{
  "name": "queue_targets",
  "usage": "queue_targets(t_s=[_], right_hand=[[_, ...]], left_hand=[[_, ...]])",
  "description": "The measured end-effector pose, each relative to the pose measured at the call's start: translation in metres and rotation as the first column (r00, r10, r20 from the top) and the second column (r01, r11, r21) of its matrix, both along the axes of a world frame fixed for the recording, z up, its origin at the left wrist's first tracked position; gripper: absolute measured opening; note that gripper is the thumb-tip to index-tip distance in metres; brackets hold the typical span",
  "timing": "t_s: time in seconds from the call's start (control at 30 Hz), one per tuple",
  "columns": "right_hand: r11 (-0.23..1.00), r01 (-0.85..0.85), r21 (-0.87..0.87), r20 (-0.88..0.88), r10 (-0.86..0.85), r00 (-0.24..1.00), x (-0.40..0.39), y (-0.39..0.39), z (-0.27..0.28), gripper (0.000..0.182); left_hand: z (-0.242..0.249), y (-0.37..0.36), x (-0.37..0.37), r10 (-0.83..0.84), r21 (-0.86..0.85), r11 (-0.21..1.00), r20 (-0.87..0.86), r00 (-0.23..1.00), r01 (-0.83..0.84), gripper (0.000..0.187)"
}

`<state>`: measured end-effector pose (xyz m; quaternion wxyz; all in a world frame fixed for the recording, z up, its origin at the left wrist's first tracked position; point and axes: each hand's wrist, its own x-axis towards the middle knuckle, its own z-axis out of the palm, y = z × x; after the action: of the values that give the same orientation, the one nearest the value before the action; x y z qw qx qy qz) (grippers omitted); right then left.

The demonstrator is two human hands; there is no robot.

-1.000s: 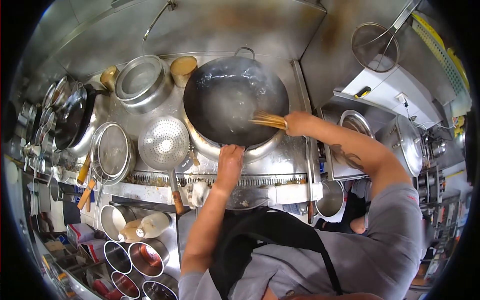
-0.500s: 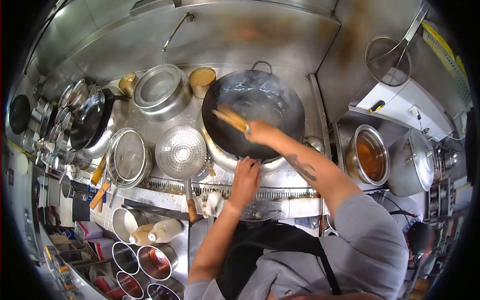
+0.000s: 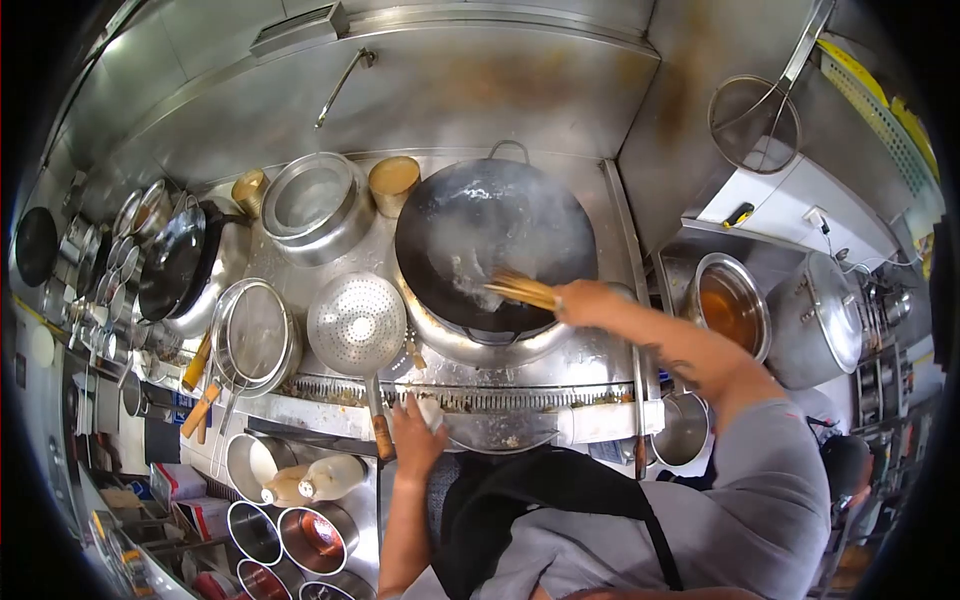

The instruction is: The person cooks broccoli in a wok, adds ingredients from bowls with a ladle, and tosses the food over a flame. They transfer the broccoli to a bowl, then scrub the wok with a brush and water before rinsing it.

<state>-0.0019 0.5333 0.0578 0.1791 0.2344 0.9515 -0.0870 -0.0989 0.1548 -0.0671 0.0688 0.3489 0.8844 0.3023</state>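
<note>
Steam rises from the big black wok [image 3: 540, 205], which has a little bubbling liquid near its lower left. My right hand [image 3: 583, 302] is closed round a bamboo brush [image 3: 525, 288] whose bristles reach over the wok's lower part. At the stove's front edge my left hand [image 3: 418, 435] is on a white cloth [image 3: 430, 412], with the fingers bent about it. Just left of that hand lies the wooden handle of a perforated ladle [image 3: 358, 324].
Left of the wok stand a metal pot [image 3: 312, 208], a tin can [image 3: 394, 180] and a strainer [image 3: 256, 338]. A pot of reddish-brown liquid [image 3: 728, 308] is on the right. Bottles [image 3: 333, 476] and metal containers stand at lower left.
My left hand has moved from the wok's near rim down and left to the cloth. My right hand and the brush have moved right and down across the wok. The view has shifted slightly.
</note>
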Motion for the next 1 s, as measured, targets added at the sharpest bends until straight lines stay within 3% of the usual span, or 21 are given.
queue_targets(t_s=[0.07,0.13,0.17,0.2,0.23,0.3,0.33,0.37,0.43,0.5,0.57,0.63,0.67,0.7,0.73,0.77,0.8,0.87,0.93,1.0], right_hand=[[0.999,-0.016,-0.043,0.068,0.019,0.998,0.017,0.045,0.014,0.037],[0.971,0.129,0.204,-0.049,-0.122,0.991,0.015,0.082,-0.004,0.036],[0.946,0.222,0.237,-0.104,-0.202,0.974,0.015,0.086,-0.022,0.037],[0.945,0.221,0.242,-0.116,-0.198,0.973,0.018,0.074,-0.02,0.037],[0.965,0.159,0.206,-0.034,-0.156,0.987,0.024,0.053,-0.012,0.036],[0.988,0.061,0.142,0.061,-0.07,0.996,0.029,0.036,0.021,0.034],[0.988,0.057,0.141,0.055,-0.065,0.996,0.025,0.051,0.008,0.034],[0.981,0.055,0.184,-0.053,-0.046,0.998,0.017,0.077,-0.014,0.036],[0.969,0.057,0.242,-0.234,0.002,0.972,-0.018,0.099,-0.036,0.035],[0.974,0.174,0.146,-0.323,-0.119,0.939,-0.083,0.095,-0.05,0.028],[0.991,0.076,-0.114,-0.346,-0.111,0.931,-0.127,0.069,-0.059,0.027],[0.995,0.073,-0.074,-0.207,-0.087,0.975,-0.143,0.021,-0.064,0.032],[0.994,0.014,-0.107,-0.257,-0.041,0.966,-0.128,0.001,-0.056,0.036],[0.989,-0.044,-0.138,-0.308,0.0,0.951,-0.109,-0.023,-0.045,0.039],[0.994,-0.102,-0.046,-0.204,0.09,0.975,-0.091,-0.033,-0.04,0.044],[0.991,-0.101,-0.089,-0.135,0.088,0.987,-0.067,-0.038,-0.029,0.043],[0.99,-0.126,-0.056,-0.072,0.122,0.99,-0.047,-0.03,-0.017,0.041],[0.988,-0.154,0.005,0.044,0.154,0.987,-0.022,0.002,-0.008,0.039],[0.991,-0.116,0.072,0.089,0.109,0.99,-0.042,0.043,-0.007,0.037],[0.991,-0.073,0.116,0.077,0.064,0.995,-0.064,0.058,-0.035,0.034]], left_hand=[[-0.013,-0.015,-0.003,0.002,-0.181,0.983,0.013,1.0,0.001,0.091],[-0.03,-0.019,-0.003,0.002,-0.207,0.978,-0.016,1.0,-0.006,0.091],[-0.031,-0.018,-0.005,0.014,-0.272,0.962,0.009,1.0,-0.011,0.09],[-0.032,-0.015,-0.01,0.027,-0.335,0.942,0.026,0.999,-0.017,0.09],[-0.039,-0.015,-0.011,0.011,-0.395,0.918,-0.06,0.998,-0.034,0.091],[-0.038,-0.003,-0.014,0.025,-0.435,0.899,-0.075,0.997,-0.055,0.089],[-0.038,-0.002,-0.013,0.035,-0.489,0.87,-0.082,0.996,-0.071,0.086],[-0.043,-0.001,-0.012,0.061,-0.43,0.892,-0.195,0.979,-0.141,0.071],[-0.067,-0.002,-0.021,0.063,-0.428,0.893,-0.183,0.981,-0.138,0.064],[-0.073,-0.006,-0.023,0.057,-0.427,0.896,-0.168,0.984,-0.124,0.057],[-0.066,-0.002,-0.03,0.044,-0.368,0.926,-0.104,0.994,-0.08,0.05],[-0.065,-0.006,-0.031,0.087,-0.275,0.957,-0.023,0.996,-0.09,0.046],[-0.055,-0.006,-0.031,0.084,-0.274,0.958,-0.022,0.996,-0.087,0.046],[-0.032,-0.01,-0.029,0.069,-0.116,0.992,0.102,0.992,-0.057,0.047],[-0.006,-0.014,-0.027,0.033,0.05,0.998,0.222,0.974,-0.046,0.048],[0.023,-0.014,-0.017,0.161,0.069,0.972,0.495,0.854,-0.223,0.052],[0.023,-0.02,-0.015,0.16,0.068,0.973,0.497,0.853,-0.222,0.052],[0.019,-0.033,-0.008,-0.096,0.326,0.785,0.904,0.416,-0.526,0.056],[0.023,-0.031,-0.004,-0.162,0.397,0.714,0.895,0.416,-0.576,0.064],[0.033,-0.022,-0.003,-0.391,0.459,0.588,0.882,0.262,-0.667,0.066]])
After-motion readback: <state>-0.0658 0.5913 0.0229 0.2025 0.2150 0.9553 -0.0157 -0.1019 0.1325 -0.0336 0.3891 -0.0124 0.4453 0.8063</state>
